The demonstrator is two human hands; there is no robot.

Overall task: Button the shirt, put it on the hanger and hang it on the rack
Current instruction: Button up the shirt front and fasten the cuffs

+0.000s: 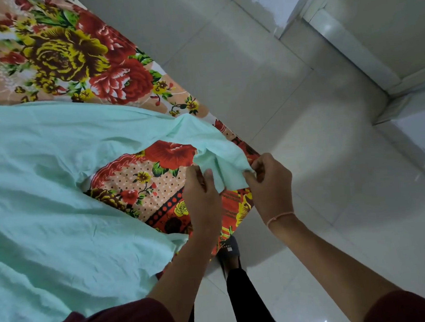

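A mint-green shirt point(43, 172) lies spread over a floral bedsheet, filling the left half of the head view. One sleeve reaches right toward the bed's edge. My left hand point(202, 194) pinches the left side of the sleeve's cuff point(221, 165). My right hand point(270, 182) grips the cuff's right side, fingers curled on the fabric. Whether a button sits between my fingers is hidden. No hanger or rack is in view.
The bed with its red and yellow floral sheet point(78, 59) runs diagonally from top left to the centre. Pale floor tiles point(290, 105) lie to its right, with a white wall base point(365, 57) at the upper right. My slippered foot point(229, 250) stands beside the bed.
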